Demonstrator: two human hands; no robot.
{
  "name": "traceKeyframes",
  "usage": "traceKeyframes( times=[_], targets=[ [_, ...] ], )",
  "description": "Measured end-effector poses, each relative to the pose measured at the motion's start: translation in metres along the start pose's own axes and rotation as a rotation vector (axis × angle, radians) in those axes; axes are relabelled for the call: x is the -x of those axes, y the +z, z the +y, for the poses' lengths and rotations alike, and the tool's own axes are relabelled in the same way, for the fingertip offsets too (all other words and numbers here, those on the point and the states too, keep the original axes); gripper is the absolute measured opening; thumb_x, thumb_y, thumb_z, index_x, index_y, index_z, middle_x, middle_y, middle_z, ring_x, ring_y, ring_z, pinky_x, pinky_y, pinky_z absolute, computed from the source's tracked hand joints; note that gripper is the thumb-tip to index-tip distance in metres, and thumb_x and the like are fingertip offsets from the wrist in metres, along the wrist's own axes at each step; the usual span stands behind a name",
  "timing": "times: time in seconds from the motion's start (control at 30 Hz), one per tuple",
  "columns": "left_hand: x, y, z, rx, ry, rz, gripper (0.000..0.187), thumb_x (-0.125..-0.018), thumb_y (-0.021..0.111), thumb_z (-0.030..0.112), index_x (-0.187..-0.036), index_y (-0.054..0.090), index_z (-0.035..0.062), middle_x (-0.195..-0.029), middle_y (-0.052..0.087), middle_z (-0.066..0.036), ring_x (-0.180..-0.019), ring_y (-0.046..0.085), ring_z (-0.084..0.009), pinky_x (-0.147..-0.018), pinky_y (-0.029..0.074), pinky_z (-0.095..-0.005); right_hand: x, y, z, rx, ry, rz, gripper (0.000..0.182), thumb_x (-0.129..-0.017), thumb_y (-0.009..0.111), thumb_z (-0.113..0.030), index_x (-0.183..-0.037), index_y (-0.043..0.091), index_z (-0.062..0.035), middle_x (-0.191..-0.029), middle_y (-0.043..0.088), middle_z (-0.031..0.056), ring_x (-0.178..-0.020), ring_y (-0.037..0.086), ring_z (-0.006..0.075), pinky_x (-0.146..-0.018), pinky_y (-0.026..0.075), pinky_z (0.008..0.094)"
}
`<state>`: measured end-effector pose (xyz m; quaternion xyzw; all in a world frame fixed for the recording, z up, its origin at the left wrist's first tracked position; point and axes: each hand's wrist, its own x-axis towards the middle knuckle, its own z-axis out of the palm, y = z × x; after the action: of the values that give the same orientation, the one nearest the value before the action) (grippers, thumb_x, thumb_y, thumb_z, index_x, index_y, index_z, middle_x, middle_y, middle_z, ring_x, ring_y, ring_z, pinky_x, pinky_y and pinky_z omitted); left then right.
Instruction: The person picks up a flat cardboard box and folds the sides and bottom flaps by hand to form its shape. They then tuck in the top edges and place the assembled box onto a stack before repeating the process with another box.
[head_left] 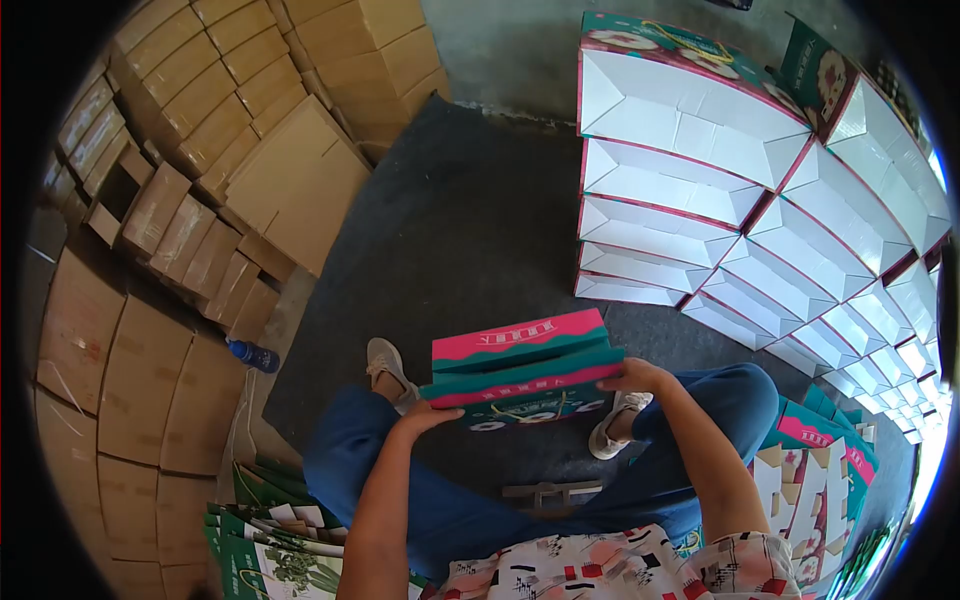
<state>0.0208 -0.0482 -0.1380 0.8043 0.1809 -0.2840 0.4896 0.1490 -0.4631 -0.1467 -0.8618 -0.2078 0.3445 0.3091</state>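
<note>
Between my knees I hold a green and pink gift box (525,385) with white lettering and a cord handle on the side facing me. Its top looks open, with a dark gap between the near and far panels. My left hand (428,415) grips the near left corner, thumb over the printed side. The near right corner is in my right hand (636,376), fingers closed on the edge. The box's underside is hidden from me.
White-bottomed gift boxes (690,160) are stacked at the right. Brown cartons (120,370) line the left, near a blue bottle (254,356). Flat printed cartons lie by both legs: green ones (285,550) left, pink-green ones (815,470) right. Dark matting (450,220) covers the floor.
</note>
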Motion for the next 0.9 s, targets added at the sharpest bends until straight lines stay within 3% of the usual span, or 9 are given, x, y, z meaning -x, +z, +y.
traceKeyframes(
  times=[0.13,0.23,0.33,0.43,0.53,0.73,0.8,0.83,0.9],
  targets=[
    [-0.024,-0.009,-0.019,0.178,-0.069,0.109,0.075,-0.072,0.070,0.058,-0.124,0.053,0.0071,-0.119,0.056,-0.011,-0.109,0.053,-0.0239,-0.083,0.046,-0.0381,-0.002,-0.012,-0.025,-0.366,0.017,0.292,0.058,-0.084,0.062,-0.046,-0.120,0.055,-0.0005,-0.110,0.061,0.0169,-0.105,0.057,0.0248,-0.092,0.042,0.0342],
    [-0.022,-0.003,-0.010,0.357,-0.120,0.260,0.072,-0.075,0.062,0.064,-0.102,0.062,-0.0024,-0.094,0.064,-0.013,-0.088,0.062,-0.0223,-0.074,0.047,-0.0326,-0.010,-0.015,-0.032,-0.446,-0.062,0.417,0.059,-0.088,0.057,-0.042,-0.125,0.050,0.0032,-0.113,0.060,0.0157,-0.107,0.055,0.0229,-0.094,0.040,0.0330],
    [-0.044,0.000,-0.031,0.441,-0.135,0.437,0.064,-0.077,0.065,0.058,-0.094,0.062,-0.0035,-0.084,0.063,-0.010,-0.078,0.061,-0.0192,-0.068,0.047,-0.0318,-0.020,-0.011,-0.033,-0.695,-0.032,0.501,0.056,-0.088,0.059,-0.033,-0.129,0.046,0.0016,-0.117,0.057,0.0138,-0.110,0.053,0.0219,-0.095,0.039,0.0319],
    [-0.074,0.011,-0.072,0.346,0.020,0.417,0.068,-0.079,0.068,0.050,-0.119,0.054,-0.0028,-0.105,0.062,-0.013,-0.083,0.062,-0.0209,-0.066,0.050,-0.0300,-0.044,0.009,-0.001,-0.667,0.022,0.377,0.054,-0.086,0.061,-0.029,-0.129,0.046,0.0014,-0.120,0.056,0.0133,-0.112,0.052,0.0222,-0.096,0.039,0.0314],
    [-0.064,0.036,-0.066,0.355,0.043,0.329,0.068,-0.074,0.075,0.042,-0.113,0.052,-0.0093,-0.102,0.062,-0.019,-0.092,0.062,-0.0215,-0.079,0.048,-0.0322,-0.056,0.039,0.017,-0.710,0.096,0.324,0.056,-0.085,0.063,-0.027,-0.129,0.046,0.0028,-0.121,0.055,0.0155,-0.111,0.052,0.0227,-0.096,0.040,0.0315],
    [-0.087,0.044,-0.123,0.154,-0.320,0.478,0.086,-0.072,0.076,0.043,-0.129,0.039,-0.0091,-0.114,0.058,-0.022,-0.101,0.059,-0.0286,-0.086,0.047,-0.0346,-0.073,0.082,0.058,-0.635,0.350,0.180,0.062,-0.084,0.064,-0.041,-0.127,0.048,0.0005,-0.117,0.059,0.0127,-0.104,0.058,0.0230,-0.090,0.045,0.0321],
    [-0.060,0.051,-0.096,0.284,-0.552,0.275,0.082,-0.071,0.076,0.043,-0.128,0.042,-0.0065,-0.115,0.058,-0.022,-0.101,0.060,-0.0283,-0.084,0.048,-0.0347,-0.045,0.060,0.022,-0.868,0.535,-0.051,0.061,-0.084,0.064,-0.044,-0.128,0.049,-0.0042,-0.115,0.061,0.0096,-0.101,0.059,0.0208,-0.088,0.046,0.0310],
    [-0.052,0.052,-0.081,0.347,-0.658,0.173,0.081,-0.071,0.076,0.043,-0.127,0.044,-0.0051,-0.115,0.058,-0.021,-0.100,0.060,-0.0281,-0.084,0.048,-0.0348,-0.047,0.066,0.026,-0.945,0.485,-0.091,0.061,-0.084,0.063,-0.047,-0.125,0.051,-0.0042,-0.109,0.062,0.0085,-0.095,0.061,0.0197,-0.084,0.048,0.0304],
    [-0.065,0.083,-0.117,0.707,-0.466,-0.094,0.072,-0.071,0.077,0.044,-0.123,0.052,0.0003,-0.113,0.060,-0.017,-0.097,0.062,-0.0241,-0.081,0.050,-0.0344,-0.049,0.085,0.051,-1.098,0.361,-0.145,0.061,-0.083,0.062,-0.052,-0.120,0.054,-0.0042,-0.098,0.066,0.0063,-0.082,0.065,0.0176,-0.075,0.052,0.0291]
  ],
)
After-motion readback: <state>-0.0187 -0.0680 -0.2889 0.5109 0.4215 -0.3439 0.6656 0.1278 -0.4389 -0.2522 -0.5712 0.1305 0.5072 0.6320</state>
